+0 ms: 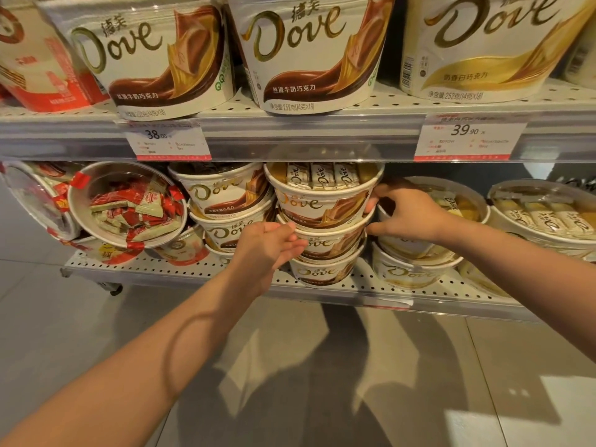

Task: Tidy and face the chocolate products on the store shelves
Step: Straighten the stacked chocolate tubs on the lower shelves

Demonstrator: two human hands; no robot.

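Stack of Dove tubs (322, 221), lower shelf: light, stiff-walled, likely slippery lids; left hand (269, 250) fingers straight against one side, right hand (406, 211) curled round far rim; best steadied low, both sides.

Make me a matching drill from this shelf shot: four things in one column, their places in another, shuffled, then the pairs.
Things
1. left hand
2. right hand
3. 38.00 price tag
4. tub of red-wrapped chocolates

Places
A. tilted toward the camera, lower shelf left
B. on the right side of the stacked milk chocolate Dove tubs
C. upper shelf rail, left
D. on the left side of that stack

Pairs: 1-D, 2-B, 3-C, 4-A
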